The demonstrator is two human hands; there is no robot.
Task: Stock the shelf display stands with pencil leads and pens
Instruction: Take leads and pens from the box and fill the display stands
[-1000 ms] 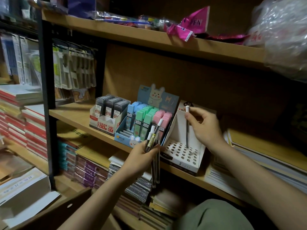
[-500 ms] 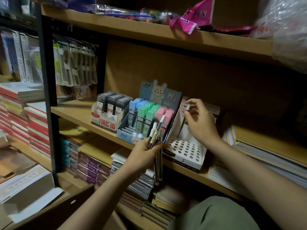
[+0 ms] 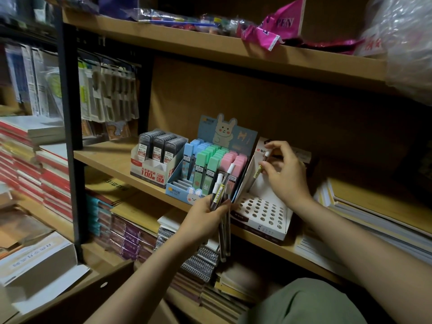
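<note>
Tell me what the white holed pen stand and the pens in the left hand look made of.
White holed pen stand: looks like matte printed cardboard, going by its folded flaps and punched round holes. Clear-barrelled pens with white caps, gripped in the left hand: probably glossy plastic, since the see-through barrels show a dark core; the lighting leaves this uncertain.

Shelf: wooden middle shelf [image 3: 105, 157], front edge running down to the right.
Left end: grey lead box [image 3: 154, 163].
Beside it: bunny display stand [image 3: 205, 169], touching.
Next right: white pen stand [image 3: 261, 213] at the front edge.
Right end: stacked notebooks [image 3: 374, 213].
</note>
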